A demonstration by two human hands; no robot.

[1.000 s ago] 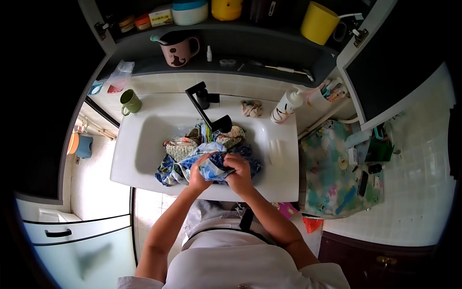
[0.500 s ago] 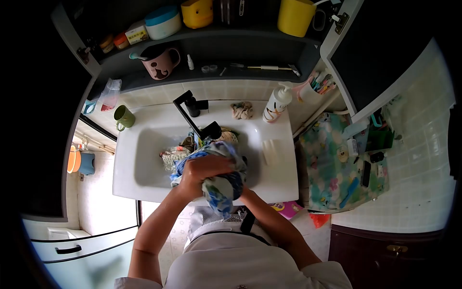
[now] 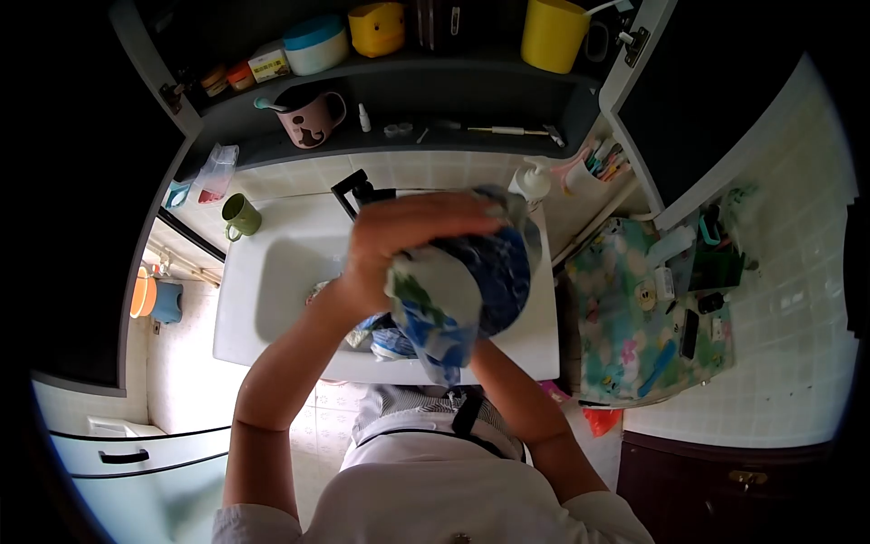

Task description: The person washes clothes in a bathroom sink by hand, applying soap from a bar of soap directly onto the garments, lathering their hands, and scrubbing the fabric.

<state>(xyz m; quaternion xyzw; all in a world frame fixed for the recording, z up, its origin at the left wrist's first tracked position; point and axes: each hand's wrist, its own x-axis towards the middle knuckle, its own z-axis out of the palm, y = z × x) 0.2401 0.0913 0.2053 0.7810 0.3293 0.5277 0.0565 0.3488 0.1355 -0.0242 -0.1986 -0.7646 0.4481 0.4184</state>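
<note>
A bundle of blue, white and green patterned cloth (image 3: 435,299) is held up above the white sink (image 3: 290,290). My left hand (image 3: 390,236) lies over its top left side with the fingers wrapped round it, blurred at the tips. My right wrist (image 3: 486,358) reaches up behind the bundle from below; the cloth hides the hand and its fingers. More crumpled fabric (image 3: 390,344) lies in the sink under the bundle, mostly covered from view. Behind my left hand only the upper part of the black faucet (image 3: 349,186) shows.
A green mug (image 3: 241,216) stands on the sink's back left corner, a white pump bottle (image 3: 530,184) at the back right. Above hangs an open cabinet with a pink mug (image 3: 308,118) and yellow cup (image 3: 553,36). To the right, a table with a floral cover (image 3: 616,308) holds small items.
Both hands have raised the cloth bundle up and to the right, closer to the camera. It now blocks the faucet's spout and most of the fabric in the sink.
</note>
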